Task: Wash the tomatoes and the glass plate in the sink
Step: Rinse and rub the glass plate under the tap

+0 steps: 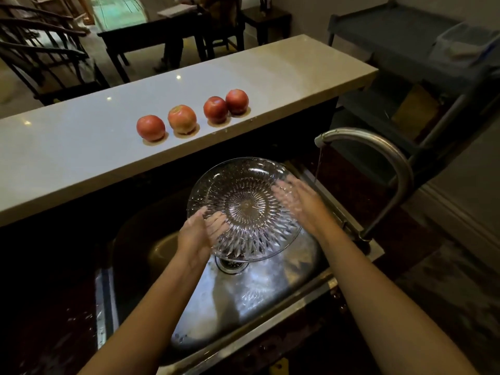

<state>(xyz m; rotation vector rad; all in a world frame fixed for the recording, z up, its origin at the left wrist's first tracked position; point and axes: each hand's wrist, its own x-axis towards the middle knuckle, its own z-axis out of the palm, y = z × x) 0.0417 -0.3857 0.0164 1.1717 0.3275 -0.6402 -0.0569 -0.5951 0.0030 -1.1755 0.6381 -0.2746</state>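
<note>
No text, label, brand, number or sign can be read anywhere in this view.

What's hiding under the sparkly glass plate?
Under the glass plate lies the metal sink and its drain, half hidden by the rim. The left hand holds it; fingers show through the glass.

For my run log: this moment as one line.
glass plate: over sink; left hand: grips rim; right hand: flat against plate, blurred; tomatoes: four on counter; tap: running
</note>
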